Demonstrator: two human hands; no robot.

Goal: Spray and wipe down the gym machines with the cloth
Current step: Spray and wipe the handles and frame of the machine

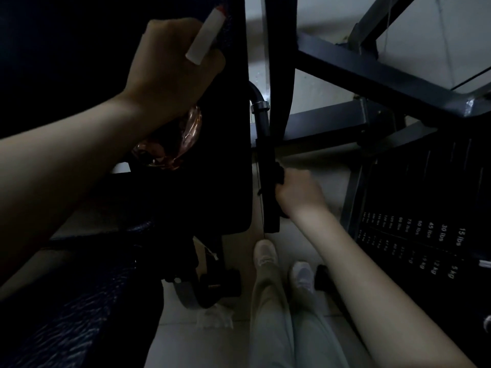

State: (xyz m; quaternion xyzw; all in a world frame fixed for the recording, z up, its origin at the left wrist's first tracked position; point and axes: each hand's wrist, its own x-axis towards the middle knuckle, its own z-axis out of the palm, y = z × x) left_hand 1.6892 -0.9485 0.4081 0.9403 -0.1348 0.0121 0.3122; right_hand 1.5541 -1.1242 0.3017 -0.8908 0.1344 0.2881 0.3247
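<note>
Pale floor (186, 341) tiles lie under a dark machine frame (358, 73) in a dim gym, with a numbered weight stack (414, 229) at the right. The left hand (170, 70) is raised beside a black pad (228, 155), its fingers curled round the neck of an amber bottle (170, 147) whose white trigger (206, 35) sticks up past the knuckles. Lower down, the right hand (299, 192) grips a dark cloth (280, 175), fingers wrapped tight, pressing it against an upright black bar (264, 134). Two pale shoes (265, 254) stand below.
</note>
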